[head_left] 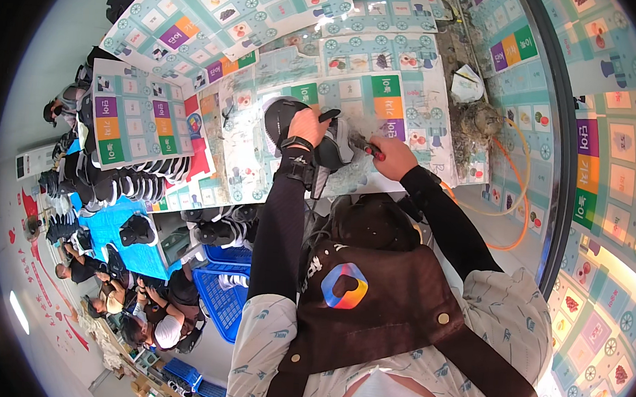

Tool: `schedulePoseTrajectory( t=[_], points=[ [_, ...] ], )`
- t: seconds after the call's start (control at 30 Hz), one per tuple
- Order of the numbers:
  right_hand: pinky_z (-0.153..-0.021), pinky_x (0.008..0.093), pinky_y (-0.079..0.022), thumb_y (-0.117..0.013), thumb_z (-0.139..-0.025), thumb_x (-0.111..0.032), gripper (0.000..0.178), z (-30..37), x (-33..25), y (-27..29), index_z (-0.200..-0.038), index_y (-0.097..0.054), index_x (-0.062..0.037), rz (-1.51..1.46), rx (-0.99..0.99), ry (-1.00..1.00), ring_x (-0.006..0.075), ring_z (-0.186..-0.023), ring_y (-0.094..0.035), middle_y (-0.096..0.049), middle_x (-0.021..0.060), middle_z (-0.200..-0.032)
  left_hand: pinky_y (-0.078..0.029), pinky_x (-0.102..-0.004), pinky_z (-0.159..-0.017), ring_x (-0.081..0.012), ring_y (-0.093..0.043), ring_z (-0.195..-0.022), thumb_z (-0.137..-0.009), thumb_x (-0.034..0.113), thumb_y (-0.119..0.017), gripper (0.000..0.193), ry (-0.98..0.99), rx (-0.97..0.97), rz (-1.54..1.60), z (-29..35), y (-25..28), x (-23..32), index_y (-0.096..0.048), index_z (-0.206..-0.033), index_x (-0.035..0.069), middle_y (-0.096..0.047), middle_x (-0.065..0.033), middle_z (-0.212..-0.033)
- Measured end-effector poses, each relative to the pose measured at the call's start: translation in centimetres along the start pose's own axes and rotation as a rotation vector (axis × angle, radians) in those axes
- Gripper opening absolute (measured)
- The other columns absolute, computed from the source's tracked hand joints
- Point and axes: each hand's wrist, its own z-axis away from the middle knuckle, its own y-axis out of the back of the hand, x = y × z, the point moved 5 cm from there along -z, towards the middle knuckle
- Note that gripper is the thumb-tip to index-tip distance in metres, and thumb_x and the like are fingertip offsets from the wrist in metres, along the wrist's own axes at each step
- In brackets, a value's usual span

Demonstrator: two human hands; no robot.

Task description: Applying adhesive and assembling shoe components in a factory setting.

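A black shoe with a pale, dotted edge is held over the work table, and my left hand is closed around it. Just right of it, my right hand grips a slim tool with a red-and-black handle. The tool points toward the shoe's grey-white side, and its working end is too small to make out. Whether it touches the shoe I cannot tell. Grey dust or lint lies on the table around both hands.
Rows of black-and-white shoes stand at the left. Blue crates sit below the table's left side. A yellow and orange hose curls at the right beside a dark frame post. Several people sit at the lower left.
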Motion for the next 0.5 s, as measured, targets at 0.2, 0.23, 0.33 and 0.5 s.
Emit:
schedulePoseTrajectory(
  t=[0.2,0.23,0.33,0.5],
  points=[
    [-0.076,0.0511,-0.049,-0.056,-0.079,-0.007,0.027,0.9,-0.3,-1.1,-0.106,-0.063,-0.0038,-0.03,-0.226,-0.078,0.0456,-0.086,-0.062,-0.067,0.0228,-0.09,-0.054,-0.0475,-0.076,-0.0391,-0.067,-0.087,-0.085,0.027,-0.072,0.025,-0.009,0.026,-0.14,0.4,0.8,0.0,-0.073,-0.096,0.005,-0.069,-0.0203,-0.09],
    [-0.076,0.0511,-0.049,-0.056,-0.079,-0.007,0.027,0.8,-0.2,-0.9,-0.106,-0.063,-0.0038,-0.03,-0.224,-0.076,0.0456,-0.086,-0.062,-0.067,0.0228,-0.09,-0.055,-0.046,-0.078,-0.0376,-0.067,-0.089,-0.083,0.023,-0.073,0.022,-0.017,0.095,-0.214,0.8,1.7,-0.2,-0.073,-0.096,0.005,-0.069,-0.0192,-0.094],
    [-0.079,0.0471,-0.052,-0.06,-0.081,-0.012,0.03,0.7,-0.3,0.6,-0.11,-0.064,-0.005,-0.24,-0.154,-0.065,0.0422,-0.09,-0.065,-0.069,0.0201,-0.092,-0.055,-0.0453,-0.075,-0.0344,-0.063,-0.09,-0.086,0.016,-0.062,0.018,-0.025,0.239,-0.289,2.2,7.5,-0.2,-0.064,-0.101,0.007,-0.061,-0.0128,-0.099],
    [-0.078,0.038,-0.051,-0.055,-0.082,-0.005,0.028,0.4,-0.9,3.7,-0.109,-0.061,-0.0014,-0.453,0.1,-0.107,0.035,-0.086,-0.067,-0.069,0.0132,-0.086,-0.054,-0.0442,-0.077,-0.0335,-0.062,-0.092,-0.085,0.016,-0.065,0.027,-0.138,0.312,-0.361,0.4,7.2,2.6,-0.059,-0.108,0.003,-0.057,-0.0142,-0.102]
  ],
)
